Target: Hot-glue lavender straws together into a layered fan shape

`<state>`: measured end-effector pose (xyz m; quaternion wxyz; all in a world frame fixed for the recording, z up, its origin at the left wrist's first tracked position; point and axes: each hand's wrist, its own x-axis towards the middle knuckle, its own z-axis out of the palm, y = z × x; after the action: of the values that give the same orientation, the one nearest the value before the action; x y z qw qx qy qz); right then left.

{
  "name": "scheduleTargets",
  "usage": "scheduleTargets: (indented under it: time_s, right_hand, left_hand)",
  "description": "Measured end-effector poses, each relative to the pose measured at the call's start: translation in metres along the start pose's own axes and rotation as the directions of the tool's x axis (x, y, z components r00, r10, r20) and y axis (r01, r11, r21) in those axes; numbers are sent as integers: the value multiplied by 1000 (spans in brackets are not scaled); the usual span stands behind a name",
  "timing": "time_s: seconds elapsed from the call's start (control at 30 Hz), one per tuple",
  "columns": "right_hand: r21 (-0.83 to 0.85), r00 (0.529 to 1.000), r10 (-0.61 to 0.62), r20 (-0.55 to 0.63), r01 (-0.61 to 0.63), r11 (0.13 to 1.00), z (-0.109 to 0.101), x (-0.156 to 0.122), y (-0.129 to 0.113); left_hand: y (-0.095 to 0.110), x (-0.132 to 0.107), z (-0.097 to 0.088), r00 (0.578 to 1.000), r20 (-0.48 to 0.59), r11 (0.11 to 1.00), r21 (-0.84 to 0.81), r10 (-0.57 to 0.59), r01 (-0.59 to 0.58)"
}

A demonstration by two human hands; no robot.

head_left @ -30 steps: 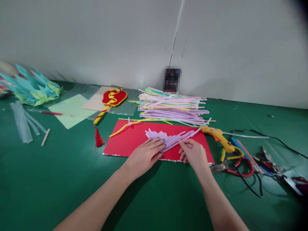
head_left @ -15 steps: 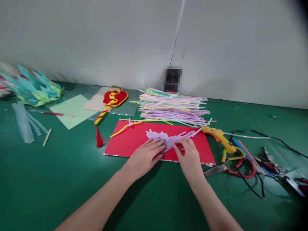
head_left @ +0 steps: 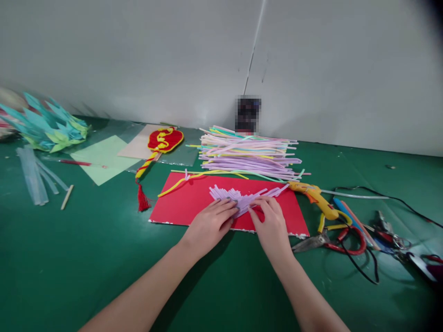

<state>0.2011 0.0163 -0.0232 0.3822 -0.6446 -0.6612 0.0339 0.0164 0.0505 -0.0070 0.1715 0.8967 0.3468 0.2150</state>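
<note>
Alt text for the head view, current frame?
Left hand and right hand rest on a lilac strip fan on a red sheet, green table. Pastel strip pile behind; yellow glue gun and scissors at right.

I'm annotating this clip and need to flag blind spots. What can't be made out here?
Head view only:
- Near ends of the lilac pipe-cleaner fan: covered by the left hand and right hand, so the right hand's grip is unclear.
- Dark object at the wall: pixelated.
- Tools at far right: lost in the dark frame corner.
- Teal paper ornament: cut by the left edge.
</note>
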Motion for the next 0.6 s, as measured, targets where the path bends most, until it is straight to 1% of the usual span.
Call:
scheduleTargets:
  time_s: [0.17,0.43,0.5,0.6]
  right_hand:
    - [7,1000,-7,-4,7,1000,0,0,1]
    - [-56,1000,11,-21,-12,998,0,-2,2]
    - [-72,1000,-3,-31,1,997,0,-1,1]
    - [-75,998,-62,-30,60,995,-1,0,-3]
  left_hand:
    - [0,0,1,1000,3,1000,-15,-5,5]
    - [-2,0,2,1000,-8,997,-74,-27,27]
    - [-2,0,2,1000,-5,996,-81,-29,29]
    - [-1,0,1,999,-13,996,-88,-32,31]
